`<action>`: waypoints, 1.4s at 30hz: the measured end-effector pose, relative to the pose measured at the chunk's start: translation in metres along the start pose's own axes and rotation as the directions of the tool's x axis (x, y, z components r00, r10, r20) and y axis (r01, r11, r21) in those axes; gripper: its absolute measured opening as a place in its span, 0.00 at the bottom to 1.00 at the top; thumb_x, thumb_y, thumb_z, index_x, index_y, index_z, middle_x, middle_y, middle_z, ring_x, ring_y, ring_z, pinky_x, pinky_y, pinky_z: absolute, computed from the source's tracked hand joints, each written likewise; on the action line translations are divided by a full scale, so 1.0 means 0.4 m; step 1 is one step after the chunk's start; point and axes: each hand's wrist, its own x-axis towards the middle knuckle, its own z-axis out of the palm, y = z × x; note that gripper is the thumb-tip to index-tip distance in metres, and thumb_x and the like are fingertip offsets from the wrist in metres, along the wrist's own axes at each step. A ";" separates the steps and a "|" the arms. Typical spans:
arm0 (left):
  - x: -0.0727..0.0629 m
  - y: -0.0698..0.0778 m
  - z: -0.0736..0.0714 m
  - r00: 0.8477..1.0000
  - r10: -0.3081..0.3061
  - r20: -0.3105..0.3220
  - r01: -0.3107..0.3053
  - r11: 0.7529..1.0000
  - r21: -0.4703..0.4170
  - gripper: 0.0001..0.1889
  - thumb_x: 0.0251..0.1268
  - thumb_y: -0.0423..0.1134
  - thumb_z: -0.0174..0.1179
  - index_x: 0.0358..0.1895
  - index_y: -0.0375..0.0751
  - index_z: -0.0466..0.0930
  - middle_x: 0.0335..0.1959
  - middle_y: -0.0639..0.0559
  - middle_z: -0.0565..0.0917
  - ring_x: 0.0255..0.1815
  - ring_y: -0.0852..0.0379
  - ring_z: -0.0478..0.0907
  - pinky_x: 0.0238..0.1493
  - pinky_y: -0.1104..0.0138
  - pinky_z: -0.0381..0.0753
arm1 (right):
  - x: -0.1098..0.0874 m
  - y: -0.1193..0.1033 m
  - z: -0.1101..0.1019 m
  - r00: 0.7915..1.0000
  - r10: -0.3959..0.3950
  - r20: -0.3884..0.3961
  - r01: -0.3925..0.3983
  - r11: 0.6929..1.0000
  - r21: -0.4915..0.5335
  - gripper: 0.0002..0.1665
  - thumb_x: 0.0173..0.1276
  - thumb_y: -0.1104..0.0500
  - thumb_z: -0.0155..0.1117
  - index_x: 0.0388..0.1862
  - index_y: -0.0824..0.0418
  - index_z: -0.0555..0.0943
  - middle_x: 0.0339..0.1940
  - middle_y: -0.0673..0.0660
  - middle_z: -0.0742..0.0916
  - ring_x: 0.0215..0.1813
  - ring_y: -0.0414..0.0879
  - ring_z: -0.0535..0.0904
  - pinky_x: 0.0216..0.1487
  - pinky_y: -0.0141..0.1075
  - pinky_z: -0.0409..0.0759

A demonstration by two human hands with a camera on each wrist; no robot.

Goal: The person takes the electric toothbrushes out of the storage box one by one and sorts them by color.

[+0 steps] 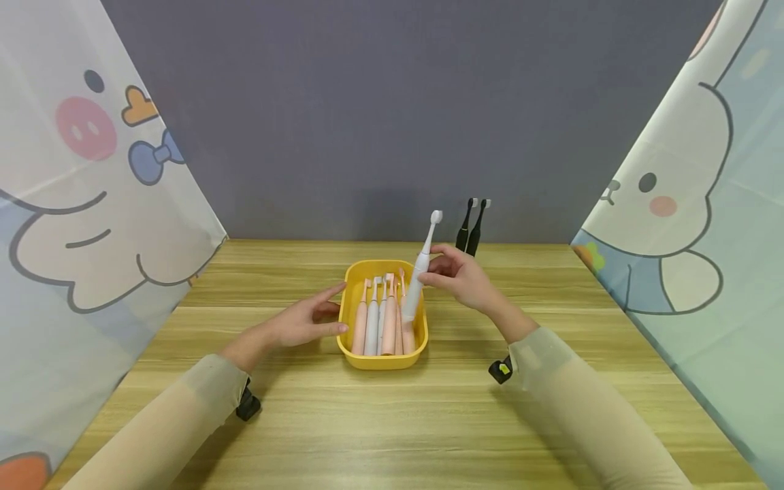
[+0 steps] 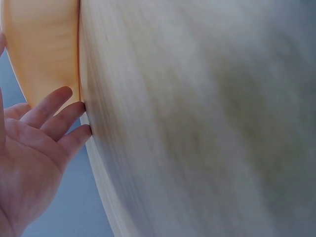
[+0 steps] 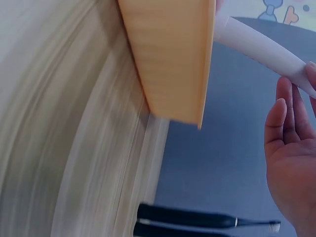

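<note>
A white electric toothbrush (image 1: 418, 282) is pinched between the thumb and fingers of my right hand (image 1: 462, 275). It tilts with its head up, and its lower end hangs over the right side of a yellow bin (image 1: 382, 365). Inside the bin, pink toothbrushes (image 1: 360, 328) and white toothbrushes (image 1: 371, 328) lie side by side, several in all. At the bin's left side, my left hand (image 1: 300, 323) has its fingers spread and its thumb by the rim. The left wrist view shows these fingers (image 2: 57, 106) against the bin's outer wall (image 2: 44, 44).
Two black electric toothbrushes (image 1: 463, 236) stand upright at the table's back edge, right of the bin. A dark grey panel (image 1: 343, 122) rises behind the wooden table (image 1: 367, 429). Cartoon-printed cloths (image 1: 667, 224) hang at both sides.
</note>
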 end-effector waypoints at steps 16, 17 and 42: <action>0.000 -0.002 0.001 1.000 -0.003 0.005 0.003 1.000 -0.007 0.54 0.77 0.58 0.70 0.93 0.49 0.43 0.77 0.34 0.79 0.79 0.35 0.77 0.84 0.38 0.68 | -0.042 0.033 -0.121 0.993 0.036 -0.110 -0.036 0.999 0.007 0.25 0.79 0.66 0.71 0.71 0.66 0.77 0.44 0.42 0.91 0.46 0.39 0.89 0.48 0.30 0.88; 0.000 -0.002 0.000 1.000 -0.002 0.006 0.002 1.000 -0.008 0.54 0.77 0.58 0.69 0.93 0.49 0.43 0.77 0.34 0.79 0.79 0.34 0.77 0.83 0.38 0.68 | -0.043 0.037 -0.127 0.993 0.037 -0.114 -0.037 0.999 0.001 0.25 0.79 0.65 0.71 0.71 0.66 0.77 0.44 0.41 0.91 0.46 0.39 0.89 0.48 0.30 0.87; 0.005 -0.014 0.000 1.000 0.006 0.006 -0.006 1.000 0.013 0.53 0.79 0.59 0.68 0.93 0.53 0.43 0.77 0.35 0.79 0.79 0.35 0.77 0.83 0.38 0.69 | -0.055 0.149 -0.253 0.964 0.131 -0.232 -0.189 0.950 -0.247 0.28 0.83 0.56 0.69 0.74 0.65 0.75 0.59 0.73 0.89 0.47 0.33 0.83 0.49 0.27 0.82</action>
